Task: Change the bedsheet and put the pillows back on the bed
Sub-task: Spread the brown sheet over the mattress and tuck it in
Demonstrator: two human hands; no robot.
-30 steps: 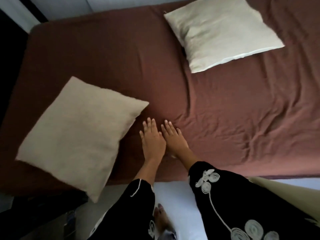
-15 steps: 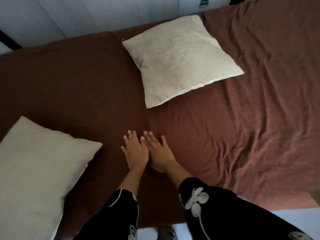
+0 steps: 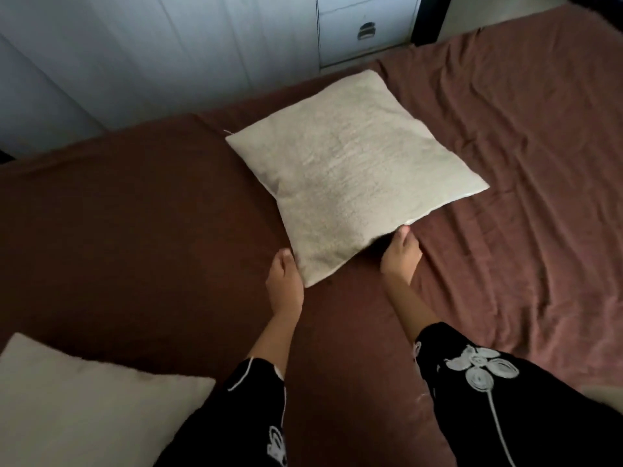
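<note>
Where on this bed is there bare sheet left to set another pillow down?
Widest: the wrinkled sheet right of the far pillow. Also the smooth stretch between that pillow, the near pillow and the white cupboard. Crowded at the far pillow's near corner, where the left hand and right hand grip it.

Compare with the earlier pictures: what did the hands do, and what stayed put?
Both hands left the brown sheet, where they lay flat side by side, and reached forward to the far pillow. The left hand is at its near corner, the right hand at its near edge, fingers hidden beneath; a closed grip cannot be confirmed. Both pillows lie on the sheet as before, the near pillow untouched.
</note>
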